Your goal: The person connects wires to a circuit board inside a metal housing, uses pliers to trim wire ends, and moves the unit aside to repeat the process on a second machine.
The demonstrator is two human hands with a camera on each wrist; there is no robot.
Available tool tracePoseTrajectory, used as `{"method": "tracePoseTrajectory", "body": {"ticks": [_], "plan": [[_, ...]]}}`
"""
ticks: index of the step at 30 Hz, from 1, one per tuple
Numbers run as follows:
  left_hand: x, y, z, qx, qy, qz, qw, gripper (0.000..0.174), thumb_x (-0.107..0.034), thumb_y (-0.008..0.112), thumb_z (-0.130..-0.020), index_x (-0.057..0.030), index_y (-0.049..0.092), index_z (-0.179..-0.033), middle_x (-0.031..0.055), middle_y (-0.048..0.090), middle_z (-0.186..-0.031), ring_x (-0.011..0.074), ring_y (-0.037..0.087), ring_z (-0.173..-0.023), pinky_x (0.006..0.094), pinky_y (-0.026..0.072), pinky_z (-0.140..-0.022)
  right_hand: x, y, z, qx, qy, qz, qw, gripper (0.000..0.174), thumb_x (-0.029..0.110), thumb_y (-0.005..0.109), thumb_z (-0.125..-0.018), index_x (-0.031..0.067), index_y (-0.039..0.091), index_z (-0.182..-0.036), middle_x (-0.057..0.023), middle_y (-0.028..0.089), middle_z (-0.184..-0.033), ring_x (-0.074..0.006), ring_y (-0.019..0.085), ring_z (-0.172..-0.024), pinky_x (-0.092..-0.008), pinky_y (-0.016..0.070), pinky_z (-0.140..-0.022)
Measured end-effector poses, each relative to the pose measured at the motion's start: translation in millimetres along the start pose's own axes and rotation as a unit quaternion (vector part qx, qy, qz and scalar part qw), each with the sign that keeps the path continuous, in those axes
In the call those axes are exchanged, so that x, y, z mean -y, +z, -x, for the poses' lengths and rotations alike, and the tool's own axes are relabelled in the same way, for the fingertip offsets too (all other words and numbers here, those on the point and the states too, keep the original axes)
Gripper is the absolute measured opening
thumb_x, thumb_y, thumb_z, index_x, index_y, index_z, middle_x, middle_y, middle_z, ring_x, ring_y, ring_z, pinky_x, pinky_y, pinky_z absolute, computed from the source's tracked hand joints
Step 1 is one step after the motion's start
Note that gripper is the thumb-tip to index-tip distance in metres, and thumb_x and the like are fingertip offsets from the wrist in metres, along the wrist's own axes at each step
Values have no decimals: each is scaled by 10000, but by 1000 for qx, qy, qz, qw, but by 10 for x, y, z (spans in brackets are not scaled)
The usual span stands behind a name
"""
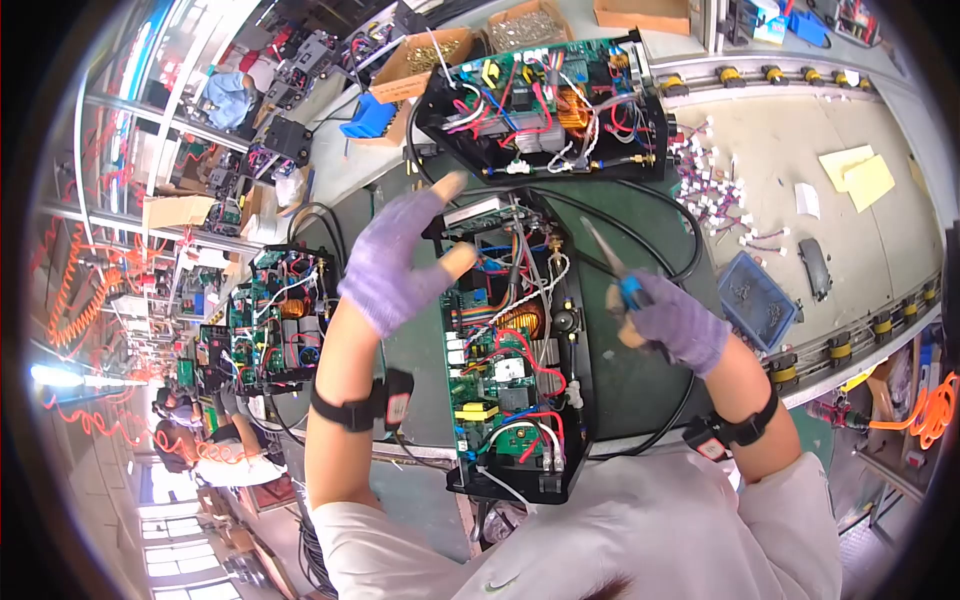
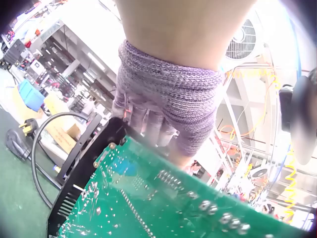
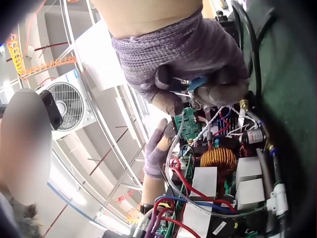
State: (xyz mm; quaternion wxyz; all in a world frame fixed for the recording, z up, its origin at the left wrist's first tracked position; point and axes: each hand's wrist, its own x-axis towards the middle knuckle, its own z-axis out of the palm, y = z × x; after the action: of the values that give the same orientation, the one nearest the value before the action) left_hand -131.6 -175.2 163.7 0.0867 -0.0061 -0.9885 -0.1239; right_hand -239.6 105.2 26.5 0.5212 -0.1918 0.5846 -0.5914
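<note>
Here's the open circuit box (image 1: 515,340), mid-counter (image 1: 635,400), below a second box (image 1: 545,110) in the head view. The left hand (image 1: 390,260) is at its top left corner, thumb and forefinger apart; whether they touch it, I can't tell. The right hand (image 1: 680,325) is over the right side, fingers clamped on a blue-handled tool (image 1: 630,288), its tip blurred. The board hides some left fingertips in the left wrist view.

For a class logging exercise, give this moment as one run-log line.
left hand: open, at nearest circuit unit | right hand: gripping blue-handled tool | unit: wired, uncovered
</note>
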Motion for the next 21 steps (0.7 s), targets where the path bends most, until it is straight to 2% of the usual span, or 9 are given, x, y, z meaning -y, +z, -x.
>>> {"method": "tracePoseTrajectory", "body": {"ticks": [2, 4, 7, 10, 13, 14, 17, 18, 21], "plan": [[-139, -179, 248, -15, -27, -21, 999, 625, -166, 740, -783, 13, 517, -1339, 176, 600, -1287, 280, 576, -1195, 370, 424, -1024, -43, -117, 187, -32, -3, 77, 997, 344, 158, 636, -793, 61, 561, -1115, -63, 579, -828, -138, 550, -666, -283, 456, -585], [-232, -250, 625, -57, -32, -18, 998, 625, -167, 753, -764, -6, 530, -1326, 177, 614, -1259, 320, 594, -1156, 390, 457, -988, -43, -200, 424, -77, -1, 191, 979, 405, 157, 658, -772, 56, 560, -1152, -68, 570, -851, -159, 557, -741, -296, 473, -663], [-430, -244, 1217, -87, -85, 42, 992, 636, -153, 760, -742, 19, 532, -1310, 184, 619, -1254, 326, 601, -1157, 392, 458, -996, -289, -366, 728, -150, 34, 232, 960, 516, 173, 699, -737, 36, 547, -1211, -96, 563, -864, -209, 554, -822, -315, 471, -764], [-619, 80, 1788, -147, -200, 206, 947, 593, -198, 725, -806, 26, 523, -1316, 201, 616, -1250, 306, 595, -1169, 402, 441, -1009, -347, -521, 1026, -198, 22, 154, 968, 591, 212, 721, -725, 20, 529, -1250, -143, 597, -916, -245, 578, -846, -326, 481, -792], [-770, 714, 2126, -265, -283, 379, 840, 566, -344, 598, -935, 28, 487, -1347, 207, 588, -1278, 305, 561, -1200, 420, 413, -1027, -253, -742, 1229, -336, 86, 321, 881, 641, 254, 748, -708, 26, 519, -1262, -186, 632, -1041, -289, 616, -965, -350, 489, -841], [-742, 911, 2241, -267, -312, 413, 813, 633, -455, 516, -964, 29, 462, -1369, 209, 568, -1302, 309, 549, -1215, 413, 407, -1027, -139, -770, 1251, -383, 192, 438, 790, 704, 309, 775, -696, 56, 510, -1298, -198, 631, -1150, -316, 610, -1090, -369, 489, -907], [-687, 1352, 2401, -286, -359, 583, 670, 771, -573, 473, -949, 60, 419, -1385, 203, 575, -1270, 274, 578, -1140, 377, 435, -984, -143, -1080, 1245, -405, 226, 599, 653, 752, 354, 790, -687, 89, 500, -1328, -188, 629, -1183, -326, 597, -1128, -385, 485, -947], [-610, 1475, 2441, -260, -350, 597, 673, 783, -583, 477, -943, 64, 420, -1380, 202, 576, -1263, 268, 577, -1133, 371, 437, -980, -42, -1146, 1220, -386, 274, 613, 632, 758, 308, 795, -684, 121, 484, -1350, -186, 628, -1160, -318, 604, -1109, -390, 484, -956], [-462, 1656, 2540, -207, -323, 609, 695, 819, -616, 483, -926, 72, 425, -1366, 195, 580, -1242, 253, 571, -1121, 358, 443, -969, -44, -1404, 1168, -436, 257, 665, 549, 727, 386, 778, -711, 135, 502, -1335, -151, 599, -1210, -316, 523, -1225, -400, 429, -1018]]}}
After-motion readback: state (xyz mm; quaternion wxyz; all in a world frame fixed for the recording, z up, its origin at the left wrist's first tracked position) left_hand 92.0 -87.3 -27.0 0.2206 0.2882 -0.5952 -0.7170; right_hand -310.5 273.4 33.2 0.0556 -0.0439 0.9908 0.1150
